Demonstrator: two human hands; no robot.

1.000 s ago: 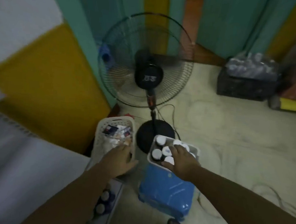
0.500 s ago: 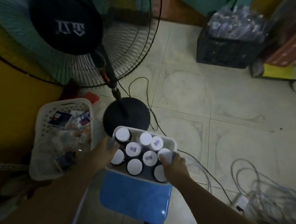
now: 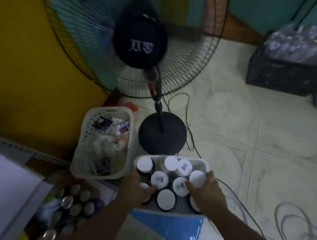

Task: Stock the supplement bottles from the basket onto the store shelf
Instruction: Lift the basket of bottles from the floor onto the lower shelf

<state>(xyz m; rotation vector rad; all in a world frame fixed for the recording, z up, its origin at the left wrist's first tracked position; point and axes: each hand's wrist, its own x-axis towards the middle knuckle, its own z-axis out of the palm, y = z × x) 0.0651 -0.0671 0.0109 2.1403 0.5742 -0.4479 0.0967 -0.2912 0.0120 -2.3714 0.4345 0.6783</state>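
Hands moved inside the basket (image 3: 204,165): left hand (image 3: 135,190) curls round near-left bottle (image 3: 143,185), right hand (image 3: 208,194) pinches right-edge bottle (image 3: 196,178). Basket looks full; stocking seems barely begun.

white-capped bottles (image 3: 166,198), upright in basket (image 3: 205,164)

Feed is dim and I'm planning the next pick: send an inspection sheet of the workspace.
Surface: tiled floor; the basket sits on what looks like a blue plastic stool.
Job's things: supplement bottles stand upright with white caps up and fill the basket.
Clutter: beige basket of packets left of it; cans at lower left.
Hands: left hand at the basket's left side, grip unclear; right hand appears to pinch the end bottle.
Cables: fan cord by the fan base; loose loops on the right.
Surroundings: standing fan, black crate, yellow wall.
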